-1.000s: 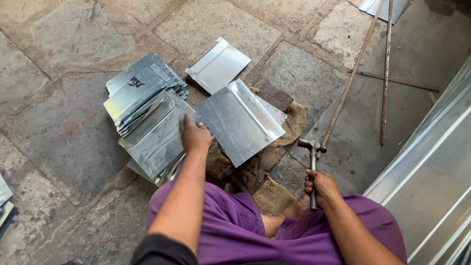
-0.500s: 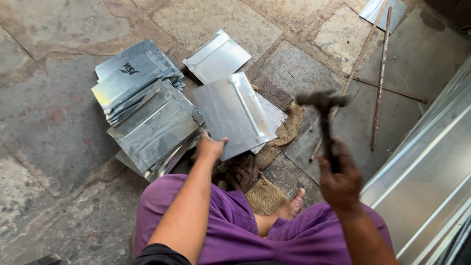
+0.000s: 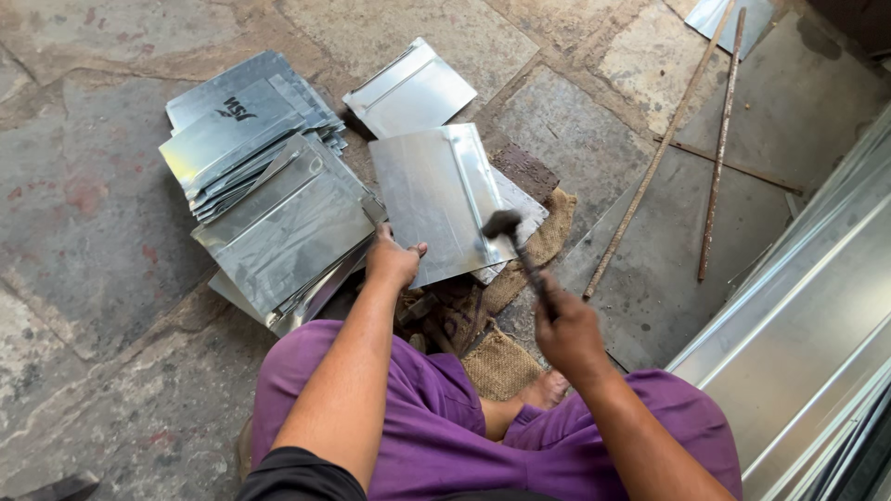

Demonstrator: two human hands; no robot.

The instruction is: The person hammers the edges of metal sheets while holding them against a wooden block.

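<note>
Stone paving, grey and uneven, spreads under a person sitting low in purple trousers, one bare foot showing between the knees on a piece of burlap sacking. Nearest, the right hand is closed tight round the handle of one hammer, whose dark head sits on the right-hand fold of a galvanised metal sheet. The left hand pins that sheet's near edge, thumb on top and fingers curled under. This sheet lies on a small support over the sacking, with a second sheet's corner showing beneath it. Just left, touching it, is a loose stack of folded sheets, too many and too overlapped to count. Beyond, one single folded sheet lies apart on the stones. Farther right, two thin rusty rods lie near each other, and long sheet-metal channels run along the right edge.
</note>
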